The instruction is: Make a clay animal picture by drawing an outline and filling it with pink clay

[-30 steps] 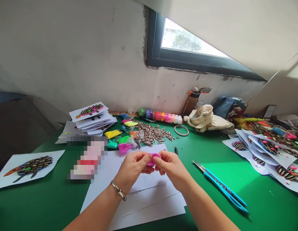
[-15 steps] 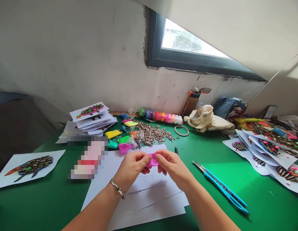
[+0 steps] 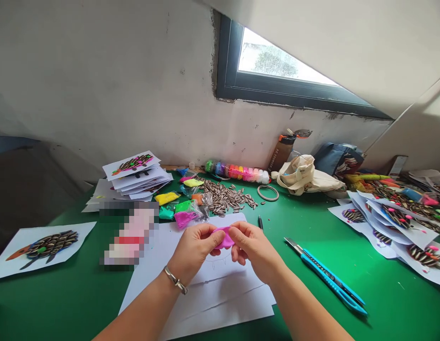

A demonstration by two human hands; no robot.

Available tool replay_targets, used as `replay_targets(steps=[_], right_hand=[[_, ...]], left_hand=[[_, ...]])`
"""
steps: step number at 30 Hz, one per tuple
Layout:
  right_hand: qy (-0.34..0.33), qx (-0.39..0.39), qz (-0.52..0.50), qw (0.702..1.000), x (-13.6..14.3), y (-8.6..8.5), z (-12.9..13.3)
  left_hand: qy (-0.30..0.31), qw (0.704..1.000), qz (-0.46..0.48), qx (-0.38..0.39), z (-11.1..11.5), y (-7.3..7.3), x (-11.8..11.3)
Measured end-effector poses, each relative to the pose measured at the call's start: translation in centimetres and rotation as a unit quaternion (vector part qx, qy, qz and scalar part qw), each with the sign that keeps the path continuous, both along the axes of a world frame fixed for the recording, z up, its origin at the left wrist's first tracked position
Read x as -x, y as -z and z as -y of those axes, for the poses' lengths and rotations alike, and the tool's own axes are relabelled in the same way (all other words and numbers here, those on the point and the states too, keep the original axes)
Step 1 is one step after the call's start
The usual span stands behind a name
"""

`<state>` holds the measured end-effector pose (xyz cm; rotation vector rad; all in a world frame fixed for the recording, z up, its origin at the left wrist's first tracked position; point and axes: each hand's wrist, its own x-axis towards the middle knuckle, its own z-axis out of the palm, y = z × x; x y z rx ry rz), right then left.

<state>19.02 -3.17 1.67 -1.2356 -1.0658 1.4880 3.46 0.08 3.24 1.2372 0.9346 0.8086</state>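
Observation:
A flattened piece of pink modelling clay [image 3: 225, 240] is pinched between both my hands, above the paper. My left hand [image 3: 198, 244], with a metal bracelet [image 3: 176, 280] at the wrist, grips its left side between thumb and fingers. On the right side, my right hand [image 3: 251, 244] pinches it the same way. Beneath them lie white paper sheets [image 3: 220, 303], the top one with a faint pencil outline partly hidden by my hands. A black pen [image 3: 260, 222] lies just beyond my right hand.
A blue utility knife [image 3: 326, 277] lies at right, blade out. Behind my hands are clay packets [image 3: 184, 218], loose sunflower seeds [image 3: 227, 196] and a tape roll [image 3: 268, 192]. Seed pictures lie left [image 3: 53, 246] and right [image 3: 393, 222]. A bottle [image 3: 281, 154] stands by the wall.
The pink clay looks slightly wider and tilted between my fingers. My right hand's lower fingers have shifted a little; both hands stay in nearly the same place.

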Motion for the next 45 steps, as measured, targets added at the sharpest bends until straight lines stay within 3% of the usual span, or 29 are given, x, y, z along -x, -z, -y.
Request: replay_targets(steps=[7,13,22,29,39,45], right_hand=[[-0.027,0.001,-0.005,1.000,0.44,-0.17,0.19],[-0.053,-0.004,-0.002,0.999,0.09,-0.19,0.12],[-0.020,-0.024,0.016,0.999,0.04,0.13,0.30],[0.001,-0.026,0.002,1.000,-0.34,-0.12,-0.01],[0.000,-0.027,0.004,1.000,0.26,0.39,-0.18],[0.057,-0.063,0.026,0.996,0.28,0.58,-0.31]], left_hand=[[0.020,1.000,-0.019,0.004,-0.29,0.79,0.18],[0.018,0.998,-0.035,-0.043,-0.25,0.72,0.25],[0.013,0.998,-0.046,-0.049,0.04,0.91,0.04],[0.068,0.997,0.039,0.003,-0.41,0.67,0.19],[0.031,0.999,-0.011,-0.023,-0.23,0.82,0.06],[0.060,0.998,0.016,0.014,-0.06,1.02,0.14]])
